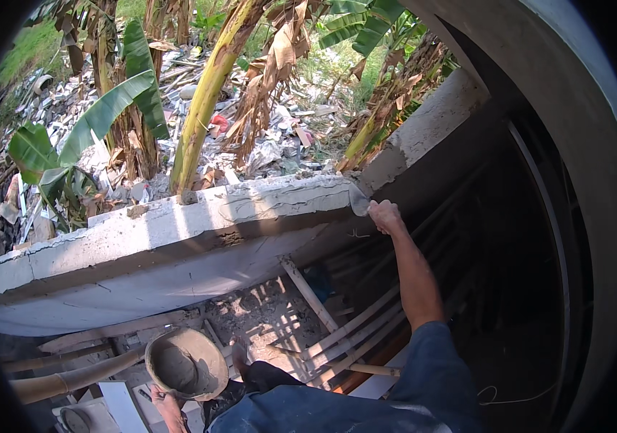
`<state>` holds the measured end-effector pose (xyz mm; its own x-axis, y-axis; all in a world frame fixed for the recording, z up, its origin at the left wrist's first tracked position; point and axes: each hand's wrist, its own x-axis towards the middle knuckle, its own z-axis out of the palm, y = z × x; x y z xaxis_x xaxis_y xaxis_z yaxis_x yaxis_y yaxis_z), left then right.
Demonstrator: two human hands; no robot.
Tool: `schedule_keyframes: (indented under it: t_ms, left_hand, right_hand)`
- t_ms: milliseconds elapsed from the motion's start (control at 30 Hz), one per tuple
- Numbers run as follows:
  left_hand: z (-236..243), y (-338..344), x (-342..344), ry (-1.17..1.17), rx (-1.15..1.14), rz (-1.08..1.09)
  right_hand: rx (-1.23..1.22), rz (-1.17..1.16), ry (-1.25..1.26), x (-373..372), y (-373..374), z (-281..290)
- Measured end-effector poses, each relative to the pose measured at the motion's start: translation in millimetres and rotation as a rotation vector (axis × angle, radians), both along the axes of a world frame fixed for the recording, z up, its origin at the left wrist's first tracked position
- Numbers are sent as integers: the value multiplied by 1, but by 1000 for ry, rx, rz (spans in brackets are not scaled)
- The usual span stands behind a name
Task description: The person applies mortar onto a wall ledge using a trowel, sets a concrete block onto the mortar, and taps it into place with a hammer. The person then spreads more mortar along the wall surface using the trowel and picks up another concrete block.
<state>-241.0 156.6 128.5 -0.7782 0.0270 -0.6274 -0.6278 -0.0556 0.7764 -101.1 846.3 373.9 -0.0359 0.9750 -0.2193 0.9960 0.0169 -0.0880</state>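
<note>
While sunlight falls in bands across a rough concrete wall, a person in a dark blue top works a trowel at its far right end, near the corner where a second concrete ledge angles away. The right hand, at the end of an outstretched bare forearm, has its fingers closed around the trowel's handle, the blade set against the edge of the wall top. Low at the person's left side, the left hand grips the near rim of a round, tan-edged bucket, tilted so that the wet-looking grey mortar inside shows. A bare foot appears just beside the bucket, above a dusty, sun-dappled floor. Bamboo poles run at a slant below the wall, near the right arm, while a white board lies below the bucket, to the left of the left hand. Beyond the wall, banana plants with green and withered leaves rise from pale, scattered rubble. Deep shadow hides much of the space on the right.
</note>
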Motion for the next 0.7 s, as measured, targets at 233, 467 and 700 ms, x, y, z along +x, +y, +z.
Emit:
schedule_keyframes:
  t_ms: [233,467,700]
  left_hand:
    - [-9,-1,-4,44,19,-47]
    - [-36,-4,-11,89,69,-116]
    - [-13,3,-13,-138,133,62]
  right_hand:
    - [-88,-72,353,28,-3,-39]
    - [74,-301,613,34,-51,-120]
    - [-133,-231,740,66,-183,-131]
